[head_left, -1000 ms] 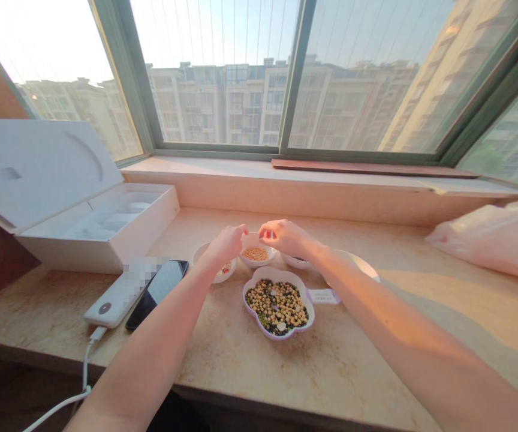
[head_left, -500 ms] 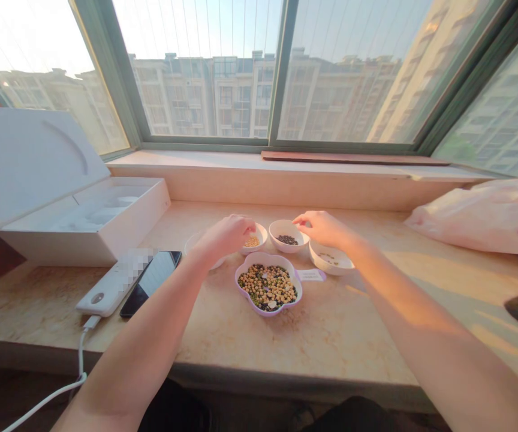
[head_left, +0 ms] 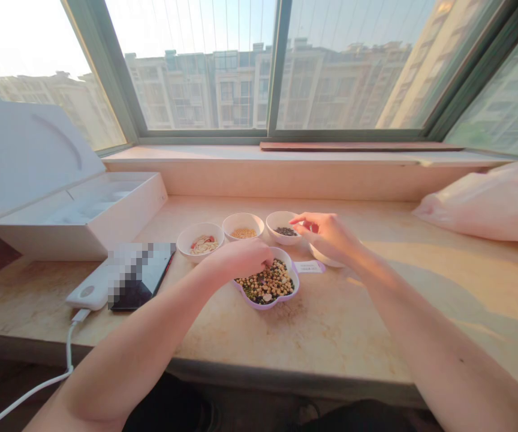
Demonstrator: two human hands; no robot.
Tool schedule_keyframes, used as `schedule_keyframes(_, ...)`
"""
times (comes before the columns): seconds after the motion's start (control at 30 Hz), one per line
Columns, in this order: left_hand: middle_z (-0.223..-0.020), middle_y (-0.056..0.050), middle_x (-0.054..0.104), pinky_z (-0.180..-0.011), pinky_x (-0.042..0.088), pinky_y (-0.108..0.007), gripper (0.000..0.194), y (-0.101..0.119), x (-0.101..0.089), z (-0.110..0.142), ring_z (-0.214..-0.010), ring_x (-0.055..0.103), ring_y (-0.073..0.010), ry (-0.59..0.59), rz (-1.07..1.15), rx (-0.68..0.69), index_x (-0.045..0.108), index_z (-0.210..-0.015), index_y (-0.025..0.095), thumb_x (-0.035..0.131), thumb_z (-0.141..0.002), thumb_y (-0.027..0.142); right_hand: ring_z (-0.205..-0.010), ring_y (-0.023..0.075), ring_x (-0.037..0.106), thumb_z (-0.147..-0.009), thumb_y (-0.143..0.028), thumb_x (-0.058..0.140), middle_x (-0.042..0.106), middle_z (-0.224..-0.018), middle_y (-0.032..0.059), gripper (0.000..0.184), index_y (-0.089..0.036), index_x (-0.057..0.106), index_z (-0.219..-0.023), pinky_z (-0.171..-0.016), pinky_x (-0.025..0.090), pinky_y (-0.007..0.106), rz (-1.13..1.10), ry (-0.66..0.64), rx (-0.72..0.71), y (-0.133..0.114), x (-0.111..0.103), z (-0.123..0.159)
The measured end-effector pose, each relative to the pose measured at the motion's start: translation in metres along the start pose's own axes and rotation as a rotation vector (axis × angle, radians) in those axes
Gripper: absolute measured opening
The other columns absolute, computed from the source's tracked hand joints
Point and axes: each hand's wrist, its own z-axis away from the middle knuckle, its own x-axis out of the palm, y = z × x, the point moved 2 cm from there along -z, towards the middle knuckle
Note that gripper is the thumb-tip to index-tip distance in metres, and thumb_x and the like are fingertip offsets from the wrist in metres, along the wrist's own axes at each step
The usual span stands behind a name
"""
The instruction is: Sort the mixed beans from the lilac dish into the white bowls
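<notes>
A purple-rimmed, flower-shaped dish (head_left: 286, 296) holds mixed yellow, green and dark beans. My left hand (head_left: 241, 259) rests over its left edge, fingers curled down into the beans. My right hand (head_left: 324, 236) hovers above a white bowl (head_left: 326, 259) at the right, fingers pinched near the bowl of dark beans (head_left: 283, 227). Behind the dish stand a bowl of yellow beans (head_left: 243, 225) and a bowl of pale and red pieces (head_left: 200, 240). What either hand pinches is too small to see.
An open white box (head_left: 74, 210) sits at the left, with a power bank (head_left: 90, 290) and a phone (head_left: 139, 282) in front of it; a white cable (head_left: 29, 393) hangs off the counter edge. A pink plastic bag (head_left: 488, 204) lies at the right. Windows run along the back.
My left hand came back from the yellow-bean bowl down into the mixed dish. My right hand moved from the dark-bean bowl a little right, over the rightmost bowl.
</notes>
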Motion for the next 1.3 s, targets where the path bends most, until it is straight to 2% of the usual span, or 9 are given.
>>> schedule_keyframes(0.17,-0.088,-0.008,0.075,-0.063,0.042,-0.027,0.033,0.006,0.003,-0.002,-0.071,0.063,-0.0156,-0.05,-0.073,-0.002,0.079,-0.086,0.017,0.048,-0.088,0.004,-0.065,0.0172,0.059,-0.093,-0.037,0.056,0.072,-0.08,0.0036,0.033,-0.022,0.08,-0.11,-0.062,0.042,0.029,-0.016,-0.057,0.022,-0.009,0.002,0.004)
schedule_keyframes(0.43,-0.086,-0.01,0.076,-0.07,0.052,-0.027,0.026,0.013,0.012,-0.007,-0.076,0.071,-0.019,0.045,-0.174,0.01,0.077,-0.086,0.013,0.052,-0.091,0.01,-0.069,0.017,0.06,-0.094,-0.044,0.056,0.072,-0.086,0.0041,0.035,-0.023,0.079,-0.11,-0.064,0.044,0.029,-0.001,-0.089,0.014,-0.019,0.005,0.006)
schedule_keyframes(0.57,-0.086,-0.011,0.075,-0.071,0.053,-0.03,0.027,0.012,0.018,-0.009,-0.077,0.072,-0.0216,0.08,-0.15,0.014,0.076,-0.081,0.014,0.051,-0.091,0.008,-0.071,0.017,0.061,-0.095,-0.043,0.055,0.074,-0.09,0.0043,0.034,-0.024,0.079,-0.11,-0.063,0.045,0.029,0.012,-0.114,0.008,-0.02,0.006,0.006)
schedule_keyframes(0.67,-0.09,-0.011,0.075,-0.072,0.051,-0.03,0.024,0.009,0.014,-0.009,-0.082,0.071,-0.0211,0.125,-0.118,0.021,0.074,-0.084,0.014,0.052,-0.091,0.01,-0.07,0.0172,0.062,-0.095,-0.042,0.054,0.074,-0.09,0.0044,0.034,-0.024,0.079,-0.11,-0.064,0.047,0.03,0.023,-0.12,0.007,-0.02,0.007,0.006)
schedule_keyframes(0.87,-0.092,-0.007,0.073,-0.071,0.044,-0.026,0.022,-0.02,-0.01,0.001,-0.084,0.065,-0.0166,0.302,-0.077,-0.048,0.072,-0.082,0.017,0.052,-0.091,0.011,-0.072,0.0175,0.064,-0.097,-0.039,0.054,0.075,-0.085,0.0026,0.029,-0.026,0.08,-0.1,-0.065,0.045,0.029,0.056,-0.151,0.015,-0.029,0.007,0.007)
schedule_keyframes(0.97,-0.091,-0.007,0.073,-0.064,0.039,-0.026,0.02,-0.043,-0.015,0.006,-0.072,0.061,-0.014,0.371,-0.072,-0.173,0.071,-0.086,0.015,0.052,-0.093,0.015,-0.069,0.0166,0.065,-0.096,-0.032,0.055,0.075,-0.08,0.0015,0.025,-0.025,0.079,-0.098,-0.062,0.044,0.029,0.057,-0.236,-0.017,-0.036,0.01,0.011)
schedule_keyframes(1.1,-0.085,-0.01,0.073,-0.061,0.037,-0.027,0.024,-0.074,-0.006,0.004,-0.066,0.058,-0.014,0.368,-0.07,-0.318,0.072,-0.086,0.012,0.05,-0.094,0.016,-0.078,0.0173,0.069,-0.09,-0.019,0.056,0.078,-0.09,0.003,0.026,-0.023,0.079,-0.102,-0.071,0.048,0.029,-0.003,-0.33,-0.123,-0.046,0.016,0.018)
schedule_keyframes(1.2,-0.084,-0.011,0.074,-0.064,0.039,-0.027,0.025,-0.087,0.003,-0.001,-0.067,0.06,-0.015,0.331,-0.098,-0.323,0.072,-0.082,0.011,0.051,-0.093,0.016,-0.086,0.0191,0.071,-0.087,-0.014,0.056,0.079,-0.097,0.0044,0.028,-0.023,0.08,-0.097,-0.079,0.05,0.031,-0.032,-0.365,-0.207,-0.054,0.022,0.022)
schedule_keyframes(1.3,-0.086,-0.012,0.074,-0.067,0.04,-0.028,0.024,-0.088,0.006,-0.001,-0.069,0.062,-0.0165,0.29,-0.149,-0.311,0.073,-0.081,0.012,0.051,-0.092,0.014,-0.088,0.0214,0.071,-0.088,-0.015,0.057,0.079,-0.098,0.0053,0.025,-0.023,0.08,-0.094,-0.08,0.051,0.032,-0.043,-0.409,-0.246,-0.061,0.031,0.024)
